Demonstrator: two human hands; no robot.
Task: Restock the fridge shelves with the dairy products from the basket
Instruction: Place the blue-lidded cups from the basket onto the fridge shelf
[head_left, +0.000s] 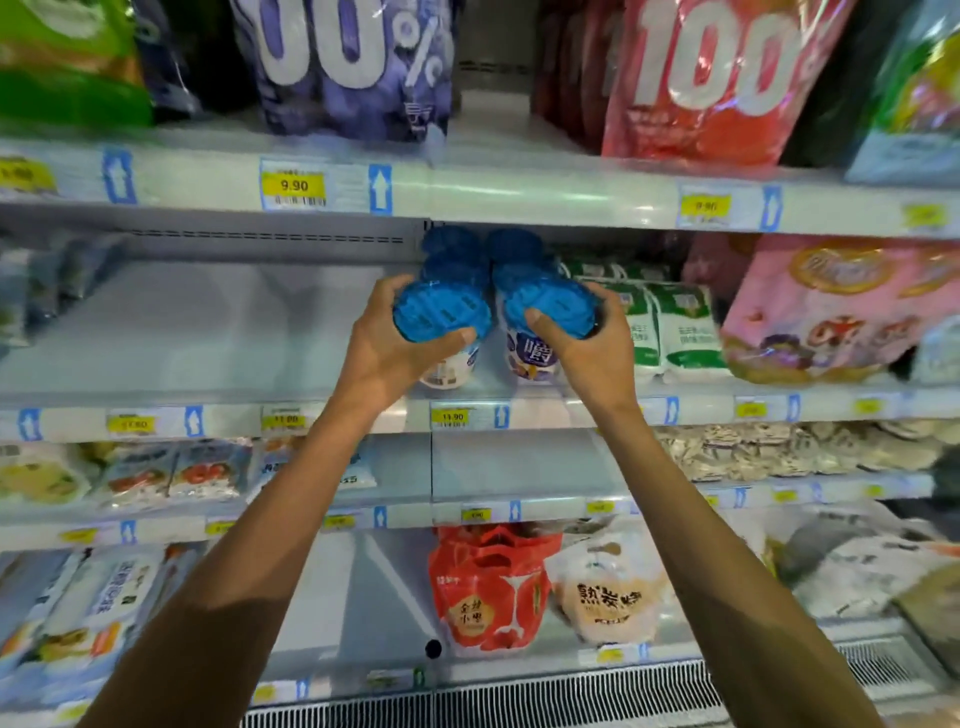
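Yoghurt cup (441, 314) with a blue lid sits just left of the frame's centre, gripped by the left hand (384, 358), whose fingers wrap its far side while the thumb crosses the lid's near edge. A second cup (550, 309), just to its right, is gripped the same way by the right hand (587, 348). The two cups are close side by side but seem not to touch.

Both cups stand roughly upright, with their lids tipped a little toward the camera and their bases low over the front of the middle shelf (208, 358). Whether the bases rest on it cannot be told.

Directly behind, toward the upper centre of the frame, two rows of matching cups (452, 249) run back into the fridge, one row in line with each held cup. The coming move looks like a straight push away from the body, each cup closing up to the last one in its own row. Each hand is already the nearer one to its row.

Green-and-white packs (675, 332) lie just beyond the right hand's knuckles, so that side has little room.
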